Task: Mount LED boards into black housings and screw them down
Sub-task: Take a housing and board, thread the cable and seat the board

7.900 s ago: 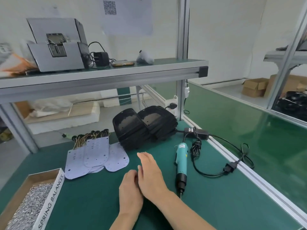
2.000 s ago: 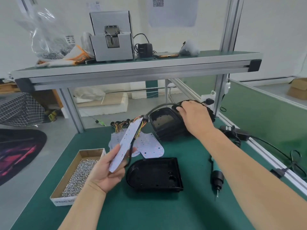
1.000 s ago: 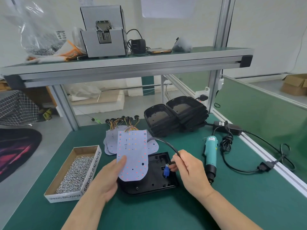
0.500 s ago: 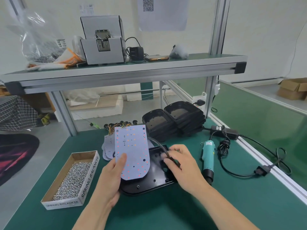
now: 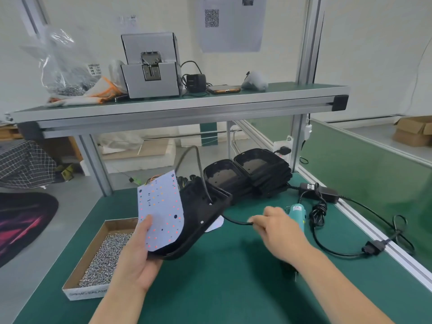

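My left hand (image 5: 138, 256) holds a pale LED board (image 5: 161, 211) and a black housing (image 5: 198, 213) together, both tilted up off the green table (image 5: 222, 288). The board's black cable (image 5: 236, 221) comes out beneath the housing, and my right hand (image 5: 278, 230) pinches its end. Another part of the cable arcs up behind the housing. A teal electric screwdriver (image 5: 298, 215) lies just behind my right hand. A cardboard box of screws (image 5: 102, 256) sits to the left.
Two stacks of black housings (image 5: 245, 176) stand at the back of the table. Spare LED boards lie mostly hidden behind the held housing. A power adapter and cords (image 5: 327, 202) lie at the right. An overhead shelf (image 5: 177, 106) carries a grey machine.
The housing has been lifted off the table and tilted up with the board in my left hand. My right hand moved right, pulling the cable out below the housing.
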